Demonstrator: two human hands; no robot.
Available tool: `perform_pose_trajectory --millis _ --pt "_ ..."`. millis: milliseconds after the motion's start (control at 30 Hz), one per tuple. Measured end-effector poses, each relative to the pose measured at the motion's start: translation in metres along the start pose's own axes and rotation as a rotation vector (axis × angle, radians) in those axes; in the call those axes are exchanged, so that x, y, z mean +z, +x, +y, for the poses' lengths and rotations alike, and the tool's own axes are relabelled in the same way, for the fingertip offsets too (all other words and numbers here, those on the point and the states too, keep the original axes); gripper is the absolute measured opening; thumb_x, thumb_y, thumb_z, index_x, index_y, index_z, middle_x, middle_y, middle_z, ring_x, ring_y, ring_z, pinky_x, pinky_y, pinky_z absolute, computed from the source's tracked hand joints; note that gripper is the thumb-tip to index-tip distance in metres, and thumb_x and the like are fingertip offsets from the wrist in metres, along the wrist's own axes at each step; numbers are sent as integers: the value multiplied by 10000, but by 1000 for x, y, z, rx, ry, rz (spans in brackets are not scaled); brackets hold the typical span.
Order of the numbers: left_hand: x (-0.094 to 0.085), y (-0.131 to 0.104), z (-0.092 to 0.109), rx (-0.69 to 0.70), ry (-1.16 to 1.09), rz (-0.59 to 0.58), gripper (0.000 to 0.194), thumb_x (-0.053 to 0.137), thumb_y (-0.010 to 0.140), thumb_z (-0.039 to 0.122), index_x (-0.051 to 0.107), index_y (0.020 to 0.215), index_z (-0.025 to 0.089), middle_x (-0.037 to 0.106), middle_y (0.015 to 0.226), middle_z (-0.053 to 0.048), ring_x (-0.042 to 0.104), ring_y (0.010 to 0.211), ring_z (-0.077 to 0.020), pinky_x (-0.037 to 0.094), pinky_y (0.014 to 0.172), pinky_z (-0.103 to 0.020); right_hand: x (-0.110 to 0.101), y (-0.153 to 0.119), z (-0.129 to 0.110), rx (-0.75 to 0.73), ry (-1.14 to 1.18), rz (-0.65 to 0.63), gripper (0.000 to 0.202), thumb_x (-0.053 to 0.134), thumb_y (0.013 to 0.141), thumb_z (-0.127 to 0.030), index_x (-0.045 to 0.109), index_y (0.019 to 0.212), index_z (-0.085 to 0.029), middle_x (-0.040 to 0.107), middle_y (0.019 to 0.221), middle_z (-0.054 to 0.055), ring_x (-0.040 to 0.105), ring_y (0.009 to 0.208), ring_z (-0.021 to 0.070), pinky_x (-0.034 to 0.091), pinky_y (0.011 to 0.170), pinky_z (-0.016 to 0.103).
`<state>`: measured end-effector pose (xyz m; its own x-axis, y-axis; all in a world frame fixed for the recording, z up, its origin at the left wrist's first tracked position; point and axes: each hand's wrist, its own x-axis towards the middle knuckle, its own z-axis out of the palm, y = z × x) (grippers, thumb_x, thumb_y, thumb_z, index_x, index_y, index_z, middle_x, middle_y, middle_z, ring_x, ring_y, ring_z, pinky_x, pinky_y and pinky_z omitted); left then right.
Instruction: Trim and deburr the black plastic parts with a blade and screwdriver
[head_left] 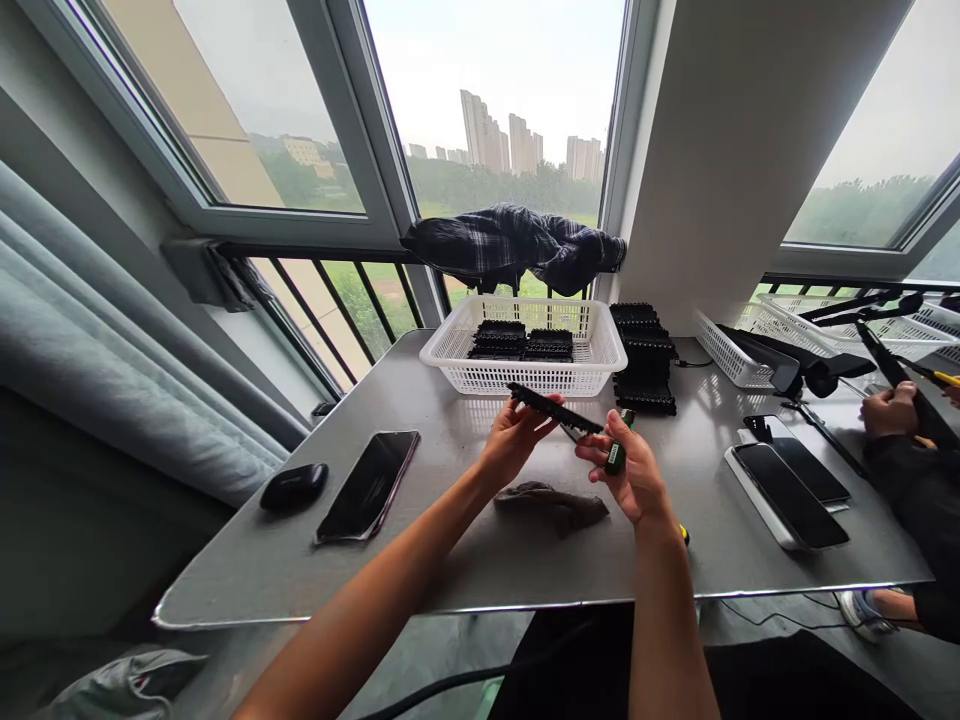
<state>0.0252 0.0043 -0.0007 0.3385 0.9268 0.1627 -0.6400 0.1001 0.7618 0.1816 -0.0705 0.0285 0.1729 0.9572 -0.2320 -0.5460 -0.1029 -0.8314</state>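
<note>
My left hand (516, 440) is closed on one end of a long, thin black plastic part (551, 408) with a notched edge, held tilted above the table. My right hand (630, 465) grips a small green-handled tool (616, 458); its working end lies by the underside of the black part and its exact kind is unclear. Right fingertips are close to the part's right end, and I cannot tell whether they touch it. Below both hands a crumpled dark cloth (551, 507) lies on the metal table (465, 570).
Behind my hands stands a white basket (525, 378) with several black parts, beside a stack of similar parts (643, 360). Phones (369, 487) and a black mouse (294, 487) lie on the table. At right, a co-worker's hand (890, 410) holds a long black piece near more baskets.
</note>
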Motion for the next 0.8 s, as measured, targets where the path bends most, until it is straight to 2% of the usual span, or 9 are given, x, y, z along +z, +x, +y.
perform_pose_trajectory --millis 100,200,300,367,433,533,667,800 --pt "1 0 0 17 69 -30 487 848 653 371 561 1017 219 714 1101 -71 641 1117 -230 483 979 -385 -1 0 0 -26 76 -16 431 818 641 -394 455 794 -220 632 707 -9 676 587 177 475 371 203" --pt "-1 2 -2 7 209 27 583 814 660 481 542 1099 211 732 991 -67 695 959 -218 554 818 -326 -3 1 1 -81 67 11 467 838 590 -332 409 738 -226 558 683 -47 629 577 138 494 394 197" --pt "-3 5 -3 -77 266 105 586 702 724 602 542 1123 204 724 836 -41 714 762 -197 577 646 -296 -6 6 5 -230 -26 136 453 829 568 -338 420 726 -226 460 698 -64 538 593 98 518 429 196" --pt "-2 6 -2 -160 217 83 592 625 758 657 552 1124 196 722 836 -61 720 737 -213 584 615 -317 -9 10 9 -360 -126 247 404 803 588 -349 450 742 -226 427 744 -58 488 623 90 532 459 200" --pt "-1 4 -1 -202 190 21 583 660 756 616 546 1144 196 728 902 -83 729 796 -235 592 657 -335 -13 15 12 -449 -225 312 345 761 633 -359 470 762 -225 420 781 -49 471 645 93 534 480 208" --pt "1 1 -3 -171 266 -31 571 779 717 442 518 1162 196 730 952 -75 724 871 -236 590 735 -343 -18 20 15 -504 -332 342 285 713 680 -358 484 786 -226 436 813 -40 483 658 102 540 510 236" --pt "0 0 -7 -96 366 -28 511 801 700 352 531 1093 169 725 909 -54 704 874 -214 598 736 -354 -21 21 15 -528 -407 338 267 698 695 -362 484 785 -231 462 806 -32 490 667 123 540 549 266" --pt "-2 1 -8 -93 392 -9 517 813 680 332 541 1083 155 725 858 -47 702 801 -187 602 722 -339 -18 18 14 -556 -426 327 272 680 716 -408 469 759 -242 466 758 -29 468 657 142 501 565 273"
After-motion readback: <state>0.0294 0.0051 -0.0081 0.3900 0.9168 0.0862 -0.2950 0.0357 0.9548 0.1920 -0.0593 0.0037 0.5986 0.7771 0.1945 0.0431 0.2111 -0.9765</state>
